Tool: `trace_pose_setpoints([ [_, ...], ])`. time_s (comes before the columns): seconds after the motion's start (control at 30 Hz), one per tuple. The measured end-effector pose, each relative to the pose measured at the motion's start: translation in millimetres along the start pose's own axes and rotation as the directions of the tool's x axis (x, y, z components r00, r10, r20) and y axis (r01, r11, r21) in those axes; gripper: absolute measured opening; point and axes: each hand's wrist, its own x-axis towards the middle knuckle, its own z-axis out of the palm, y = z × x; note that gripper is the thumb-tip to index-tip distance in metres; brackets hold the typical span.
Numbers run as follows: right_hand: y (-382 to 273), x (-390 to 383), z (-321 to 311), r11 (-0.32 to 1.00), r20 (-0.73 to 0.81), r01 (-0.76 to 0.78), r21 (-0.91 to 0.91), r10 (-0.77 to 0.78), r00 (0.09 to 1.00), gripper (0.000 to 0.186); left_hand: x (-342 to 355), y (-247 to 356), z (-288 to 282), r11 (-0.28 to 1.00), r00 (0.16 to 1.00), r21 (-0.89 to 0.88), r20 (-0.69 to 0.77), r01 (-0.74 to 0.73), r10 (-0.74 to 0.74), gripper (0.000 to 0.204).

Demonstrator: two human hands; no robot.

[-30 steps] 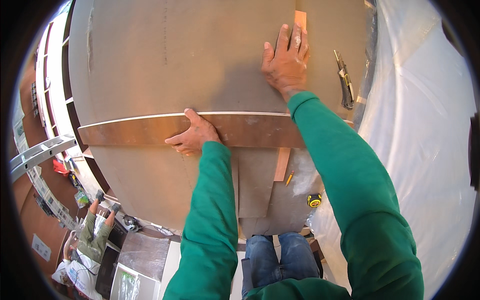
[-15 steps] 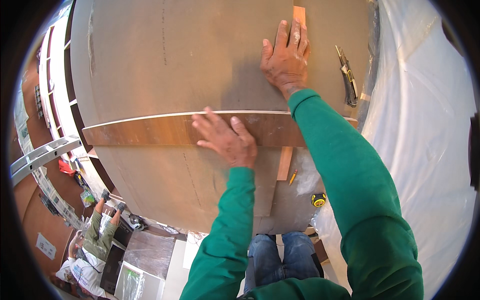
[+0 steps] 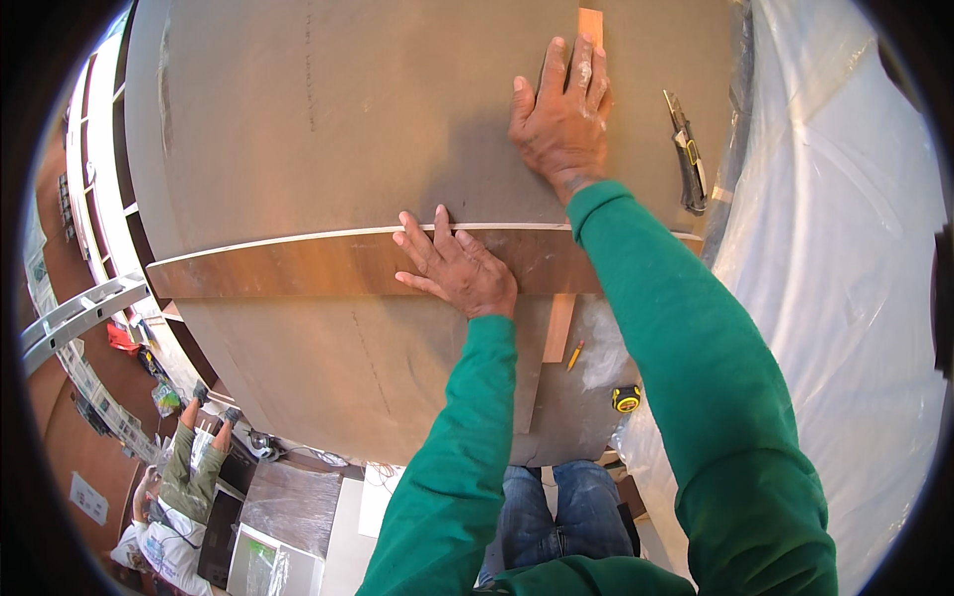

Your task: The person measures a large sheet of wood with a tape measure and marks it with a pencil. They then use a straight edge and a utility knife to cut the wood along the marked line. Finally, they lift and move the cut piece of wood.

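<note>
My left hand (image 3: 457, 263) lies with fingers spread across a long brown board (image 3: 298, 263), fingertips over its pale upper edge. My right hand (image 3: 561, 114) rests flat near the top of a narrow light wood strip (image 3: 591, 22) on a large grey-brown sheet (image 3: 248, 119). A light wood piece (image 3: 558, 328) also shows below the board. To the right of my right hand lies a black utility knife (image 3: 688, 159). A yellow pencil (image 3: 575, 355) and a yellow tape measure (image 3: 626, 398) lie below the board, at the right.
Translucent plastic sheeting (image 3: 835, 248) hangs at the right. An aluminum ladder (image 3: 84, 313) and white shelving (image 3: 99, 149) are at the left. A co-worker (image 3: 179, 517) is at the lower left. Plastic-wrapped items (image 3: 288, 497) are beside my legs.
My left hand has let go of its grip on the board's left-middle part and moved right, fingers now spread over it. My right hand has shifted slightly up and left.
</note>
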Motion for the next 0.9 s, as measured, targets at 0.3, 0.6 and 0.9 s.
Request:
trace_pose_setpoints([
  [0.3,1,1,-1,1.000,-0.033,0.012,0.000,-0.012,0.999,0.068,-1,-1,2,0.997,0.999,0.064,0.012,-0.039,0.038,0.038],
  [0.6,3,3,-3,1.000,-0.046,0.006,0.017,-0.005,0.999,0.070,2,4,1,0.996,0.998,0.082,0.057,-0.021,0.016,0.044],
  [0.9,6,-133,-70,0.981,0.075,-0.102,0.167,0.091,0.993,0.064,2,0,1,0.994,1.000,0.106,0.020,-0.015,0.013,0.043],
])
